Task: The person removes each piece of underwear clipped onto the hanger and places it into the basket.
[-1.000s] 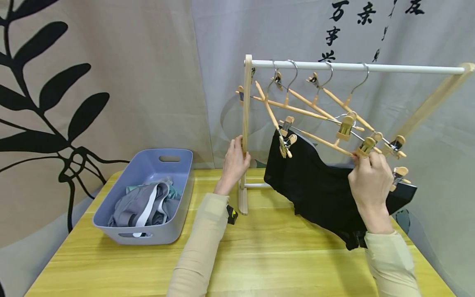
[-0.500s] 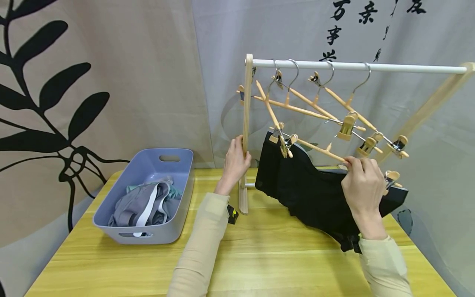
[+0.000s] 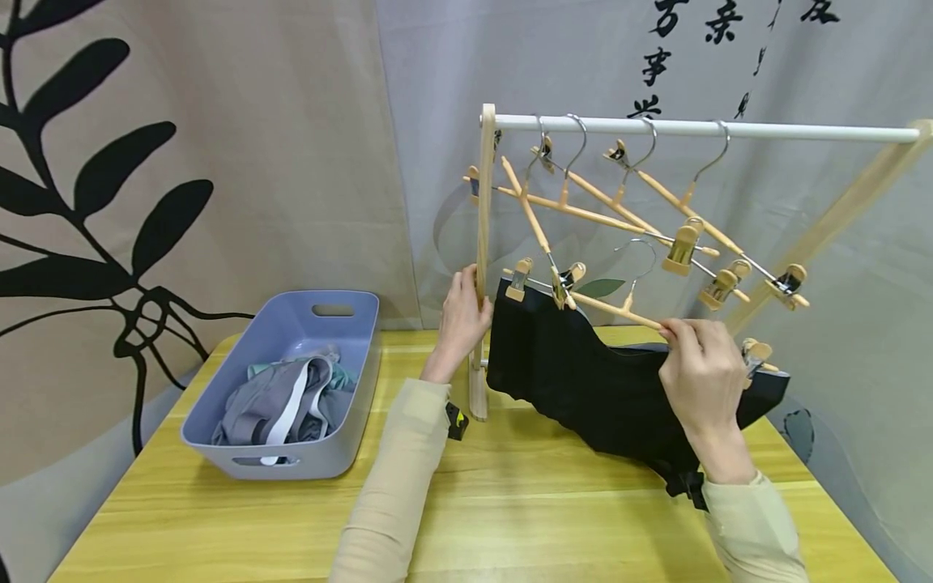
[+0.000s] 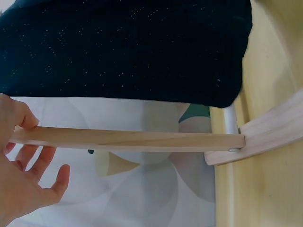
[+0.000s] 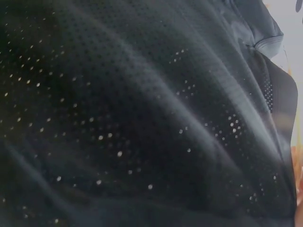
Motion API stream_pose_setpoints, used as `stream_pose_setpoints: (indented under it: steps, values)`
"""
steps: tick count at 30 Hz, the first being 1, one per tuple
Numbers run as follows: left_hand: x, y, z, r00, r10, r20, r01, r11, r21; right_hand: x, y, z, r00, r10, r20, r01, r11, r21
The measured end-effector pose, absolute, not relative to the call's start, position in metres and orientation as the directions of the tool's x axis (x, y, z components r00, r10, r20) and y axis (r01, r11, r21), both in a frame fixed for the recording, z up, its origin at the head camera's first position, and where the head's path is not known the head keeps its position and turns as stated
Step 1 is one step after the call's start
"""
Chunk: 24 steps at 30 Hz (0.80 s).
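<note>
My left hand (image 3: 461,324) grips the left wooden post (image 3: 484,210) of the clothes rack; the left wrist view shows thumb and fingers around that post (image 4: 132,139). My right hand (image 3: 703,380) pinches the wooden bar of a clip hanger (image 3: 612,308), held tilted below the rail with its hook off it. A black garment (image 3: 576,372) hangs from the hanger's clips, one near each end. Up close, small perforations dot the black garment (image 5: 142,109), which fills most of the right wrist view and hides nearly all of the right hand there.
Several clip hangers (image 3: 598,219) hang from the white rail (image 3: 700,127) above the garment, their lower clips overlapping the held hanger in the head view. A blue-grey basket (image 3: 291,304) with grey and teal clothes (image 3: 284,405) stands left on the wooden table (image 3: 510,502). A curtain hangs behind.
My right hand has moved left and slightly down with the hanger and black garment, carrying the hanger's left end close to the post. The left hand stays on the post.
</note>
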<state>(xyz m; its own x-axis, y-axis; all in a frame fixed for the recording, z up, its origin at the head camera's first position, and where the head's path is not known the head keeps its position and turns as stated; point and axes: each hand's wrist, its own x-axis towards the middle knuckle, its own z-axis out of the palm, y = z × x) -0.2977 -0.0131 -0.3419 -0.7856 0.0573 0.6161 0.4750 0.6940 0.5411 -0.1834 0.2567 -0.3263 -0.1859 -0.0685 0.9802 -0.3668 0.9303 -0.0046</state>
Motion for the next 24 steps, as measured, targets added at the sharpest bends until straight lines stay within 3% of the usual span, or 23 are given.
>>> stream_pose_setpoints:
  steps: [6, 15, 18, 24]
  values:
    - [-0.297, -0.014, -0.342, -0.79, 0.065, 0.61, 0.472, 0.699, 0.537, -0.18, 0.253, -0.328, -0.151, -0.088, 0.985, -0.401, 0.916, 0.021]
    - [-0.292, -0.022, -0.337, -0.849, 0.091, 0.521, 0.458, 0.619, 0.638, -0.177, 0.248, -0.329, -0.107, -0.115, 0.988, -0.451, 0.891, 0.055]
    - [-0.288, -0.022, -0.335, -0.824, 0.077, 0.562, 0.494, 0.582, 0.645, -0.176, 0.246, -0.328, -0.087, -0.117, 0.989, -0.463, 0.884, 0.064]
    - [-0.273, -0.023, -0.32, -0.711, -0.058, 0.7, 0.615, 0.432, 0.66, -0.173, 0.244, -0.325, -0.071, -0.11, 0.991, -0.485, 0.872, 0.062]
